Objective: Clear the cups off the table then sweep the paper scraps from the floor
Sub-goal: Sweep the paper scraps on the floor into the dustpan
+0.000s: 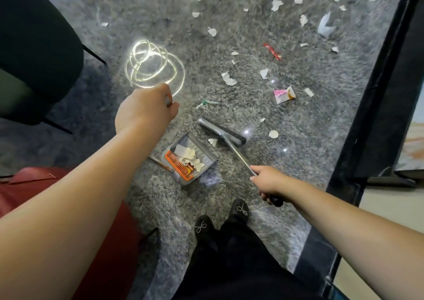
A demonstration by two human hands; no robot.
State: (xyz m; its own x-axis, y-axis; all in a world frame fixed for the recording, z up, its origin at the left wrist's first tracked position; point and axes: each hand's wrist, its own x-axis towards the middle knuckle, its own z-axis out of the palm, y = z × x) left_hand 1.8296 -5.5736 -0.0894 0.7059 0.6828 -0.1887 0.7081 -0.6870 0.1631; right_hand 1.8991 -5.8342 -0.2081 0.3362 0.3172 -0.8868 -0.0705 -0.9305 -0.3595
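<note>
Speckled floor (160,20) littered with paper scraps (228,78); few in dustpan (189,160); left hand (143,109) gripping its handle, right hand (267,181) clutching broom (221,132); sweeping barely begun, by appearances.

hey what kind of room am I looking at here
Probably an indoor sitting or dining area mid-cleanup: polished speckled stone floor strewn with paper scraps, a dark upholstered chair at left, and a dustpan and broom in use.

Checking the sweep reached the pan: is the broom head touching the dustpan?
Apart. The head view shows the broom head lying beyond the dustpan, with a strip of bare floor and one paper scrap between them.
</note>
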